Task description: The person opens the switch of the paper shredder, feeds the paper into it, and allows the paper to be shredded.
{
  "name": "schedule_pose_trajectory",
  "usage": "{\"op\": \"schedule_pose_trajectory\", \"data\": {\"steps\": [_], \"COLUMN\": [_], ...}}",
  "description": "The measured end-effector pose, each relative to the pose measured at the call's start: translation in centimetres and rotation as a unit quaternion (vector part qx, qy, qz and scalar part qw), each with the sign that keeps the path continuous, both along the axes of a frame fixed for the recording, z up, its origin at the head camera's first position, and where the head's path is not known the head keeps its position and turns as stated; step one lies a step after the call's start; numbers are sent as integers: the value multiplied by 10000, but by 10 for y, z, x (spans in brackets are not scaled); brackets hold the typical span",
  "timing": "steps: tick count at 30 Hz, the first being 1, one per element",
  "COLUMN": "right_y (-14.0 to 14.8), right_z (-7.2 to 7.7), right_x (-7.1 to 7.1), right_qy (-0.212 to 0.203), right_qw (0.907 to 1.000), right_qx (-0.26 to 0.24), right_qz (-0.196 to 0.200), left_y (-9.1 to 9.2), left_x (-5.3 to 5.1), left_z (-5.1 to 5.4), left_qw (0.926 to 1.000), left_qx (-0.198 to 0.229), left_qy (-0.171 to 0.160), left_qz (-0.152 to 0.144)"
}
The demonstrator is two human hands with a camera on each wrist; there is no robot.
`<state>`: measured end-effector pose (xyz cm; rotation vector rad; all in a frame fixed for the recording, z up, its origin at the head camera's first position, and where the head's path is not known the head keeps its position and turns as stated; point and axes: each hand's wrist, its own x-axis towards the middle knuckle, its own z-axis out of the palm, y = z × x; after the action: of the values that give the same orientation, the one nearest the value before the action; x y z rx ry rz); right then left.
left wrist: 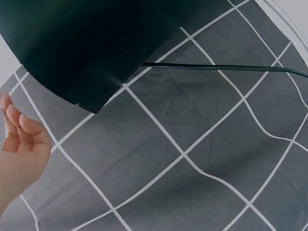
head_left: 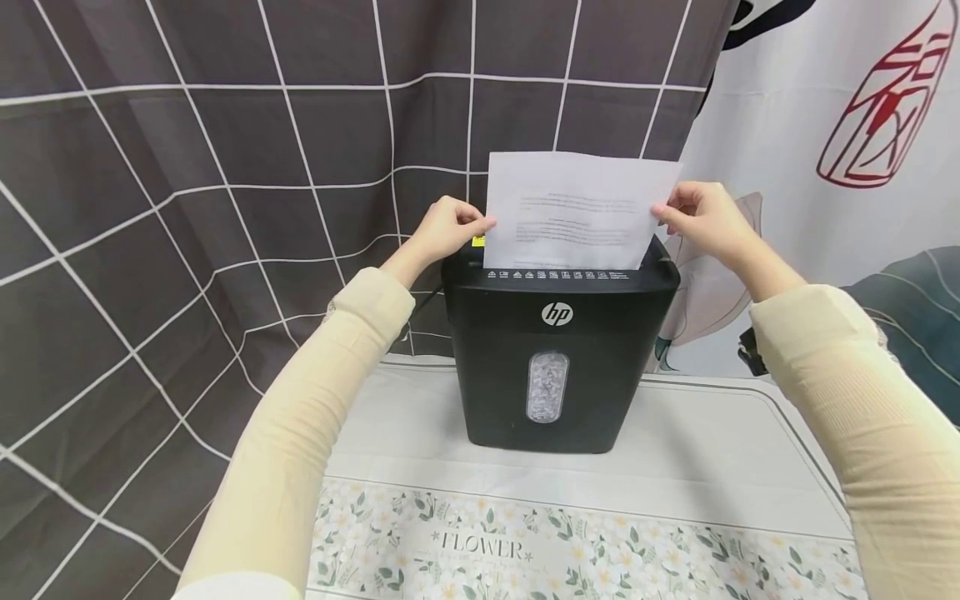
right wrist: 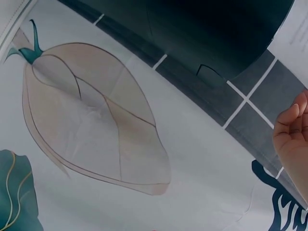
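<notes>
A black paper shredder (head_left: 495, 358) with an hp logo stands upright, and shredded paper shows through its oval window (head_left: 548, 387). Above its top, a printed sheet of paper (head_left: 577, 200) stands upright, its lower edge hidden behind the front rim at the slot. My left hand (head_left: 447, 227) pinches the sheet's left edge between thumb and fingers. On the opposite edge, my right hand (head_left: 701, 218) pinches it the same way. The left wrist view catches my left hand (left wrist: 24, 144) with curled fingers beside the shredder; the right wrist view has part of my right hand (right wrist: 294, 132) near the paper.
The shredder rests on a white surface (head_left: 390, 417) with a flowered "FLOWER" strip (head_left: 480, 546) in front. A dark gridded curtain (head_left: 225, 167) hangs behind and left, a patterned white one (head_left: 795, 100) at right. A black cord (left wrist: 216, 67) runs from the shredder.
</notes>
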<state>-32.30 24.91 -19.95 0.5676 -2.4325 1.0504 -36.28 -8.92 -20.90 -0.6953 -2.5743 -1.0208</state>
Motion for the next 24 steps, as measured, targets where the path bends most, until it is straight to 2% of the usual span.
{"op": "schedule_pose_trajectory", "data": {"steps": [16,24], "right_y": [1,0], "right_z": [-2,-5], "right_x": [-1,0], "right_qy": [0,18], "right_qw": [9997,9992], "right_qx": [173,341], "right_qz": [-169,-184], "left_y": [3,5], "left_x": [1,0], "left_z": [-3,-6], "left_qw": [9999,9999], "left_qx": [41,37], "left_qy": [-136,-99], "left_qz": [48,35]}}
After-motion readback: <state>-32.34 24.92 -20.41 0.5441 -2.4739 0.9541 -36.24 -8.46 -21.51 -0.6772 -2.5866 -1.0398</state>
